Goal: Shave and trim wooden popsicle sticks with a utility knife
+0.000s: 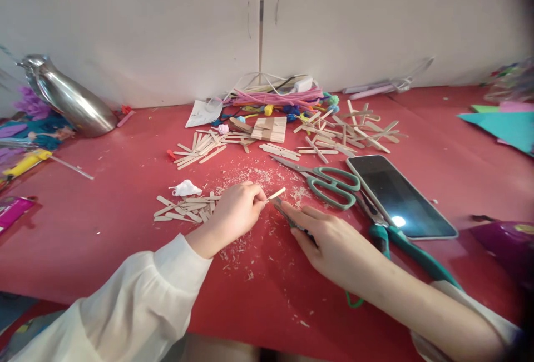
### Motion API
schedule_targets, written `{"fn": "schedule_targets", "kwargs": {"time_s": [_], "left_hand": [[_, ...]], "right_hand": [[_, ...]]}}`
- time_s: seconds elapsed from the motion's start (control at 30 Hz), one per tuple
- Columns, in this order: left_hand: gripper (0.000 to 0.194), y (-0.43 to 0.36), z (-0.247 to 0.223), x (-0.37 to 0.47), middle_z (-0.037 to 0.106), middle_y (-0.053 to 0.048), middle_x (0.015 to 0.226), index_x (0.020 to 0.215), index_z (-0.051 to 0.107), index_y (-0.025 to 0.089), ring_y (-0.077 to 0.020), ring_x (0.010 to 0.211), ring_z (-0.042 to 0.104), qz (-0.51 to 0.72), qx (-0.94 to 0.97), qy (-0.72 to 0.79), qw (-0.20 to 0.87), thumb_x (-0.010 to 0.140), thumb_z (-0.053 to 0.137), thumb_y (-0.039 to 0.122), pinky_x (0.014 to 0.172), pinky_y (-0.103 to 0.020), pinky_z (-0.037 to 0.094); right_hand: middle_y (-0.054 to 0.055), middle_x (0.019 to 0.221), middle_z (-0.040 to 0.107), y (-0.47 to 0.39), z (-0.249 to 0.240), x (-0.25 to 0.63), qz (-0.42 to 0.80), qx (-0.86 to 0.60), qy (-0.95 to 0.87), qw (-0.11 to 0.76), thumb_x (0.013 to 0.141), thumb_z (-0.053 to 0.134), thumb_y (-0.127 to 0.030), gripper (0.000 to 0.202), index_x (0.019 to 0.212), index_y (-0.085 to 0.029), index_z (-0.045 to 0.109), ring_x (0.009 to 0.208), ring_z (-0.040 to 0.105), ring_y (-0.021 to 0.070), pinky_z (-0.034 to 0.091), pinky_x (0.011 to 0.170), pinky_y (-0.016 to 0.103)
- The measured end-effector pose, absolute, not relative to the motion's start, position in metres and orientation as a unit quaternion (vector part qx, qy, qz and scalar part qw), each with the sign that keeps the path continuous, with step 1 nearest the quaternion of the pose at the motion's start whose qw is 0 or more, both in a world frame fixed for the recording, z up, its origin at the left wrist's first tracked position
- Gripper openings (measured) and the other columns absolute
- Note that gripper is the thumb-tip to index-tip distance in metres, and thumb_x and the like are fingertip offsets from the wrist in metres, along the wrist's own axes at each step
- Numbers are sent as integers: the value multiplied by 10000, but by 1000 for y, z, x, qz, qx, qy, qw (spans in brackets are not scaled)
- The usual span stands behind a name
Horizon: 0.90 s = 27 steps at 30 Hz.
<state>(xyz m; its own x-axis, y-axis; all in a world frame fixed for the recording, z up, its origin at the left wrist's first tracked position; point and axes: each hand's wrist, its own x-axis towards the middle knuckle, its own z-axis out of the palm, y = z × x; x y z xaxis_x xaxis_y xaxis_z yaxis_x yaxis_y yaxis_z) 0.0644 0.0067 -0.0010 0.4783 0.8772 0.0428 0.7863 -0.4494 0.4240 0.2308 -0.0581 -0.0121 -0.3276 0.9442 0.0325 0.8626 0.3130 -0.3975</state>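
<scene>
My left hand (pixel 238 209) pinches a short wooden craft stick (pixel 277 193) between thumb and fingertips, its pale end pointing right. My right hand (pixel 327 234) is wrapped round a slim grey utility knife (pixel 287 214), whose tip lies close to the stick; whether they touch I cannot make out. Wood shavings (pixel 250 175) litter the red table around both hands. Left of my left hand lies a pile of short stick pieces (pixel 183 210) beside a crumpled white lump (pixel 186 188). Green-handled scissors (pixel 334 184) lie beyond my right hand, blades partly open.
A phone (pixel 400 195) and green-handled pliers (pixel 381 228) lie at the right. Loose craft sticks (pixel 354 131), a bundled stack (pixel 269 129) and pink pipe cleaners (pixel 277 98) are at the back. A metal jug (pixel 70 98) and yellow glue gun (pixel 27 163) are left.
</scene>
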Motion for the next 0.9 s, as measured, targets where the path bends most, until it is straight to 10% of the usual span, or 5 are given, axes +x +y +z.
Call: {"fn": "schedule_targets", "kwargs": {"time_s": [0.43,0.67,0.9], "left_hand": [[96,5,-2,63,612,-22,781,735,573,170,-163,719,577,122,846,491,166,802,507,151,645,-280,429],[96,6,-1,63,611,-18,772,734,574,172,-162,712,571,123,848,490,162,795,508,139,635,-276,418],[95,6,-3,64,610,-11,765,719,566,174,-160,719,571,129,847,491,161,794,513,149,640,-269,415]], "right_hand": [[77,1134,622,-58,-13,233,261,-586,-736,216,799,401,-173,445,1231,-156,504,1008,586,191,473,833,309],[139,937,654,-60,-8,225,154,-589,-786,105,800,357,-130,501,1295,-123,434,684,643,231,511,584,370],[148,1021,643,-55,-8,226,233,-581,-766,150,818,365,-148,460,1264,-105,471,863,625,231,492,733,352]]}}
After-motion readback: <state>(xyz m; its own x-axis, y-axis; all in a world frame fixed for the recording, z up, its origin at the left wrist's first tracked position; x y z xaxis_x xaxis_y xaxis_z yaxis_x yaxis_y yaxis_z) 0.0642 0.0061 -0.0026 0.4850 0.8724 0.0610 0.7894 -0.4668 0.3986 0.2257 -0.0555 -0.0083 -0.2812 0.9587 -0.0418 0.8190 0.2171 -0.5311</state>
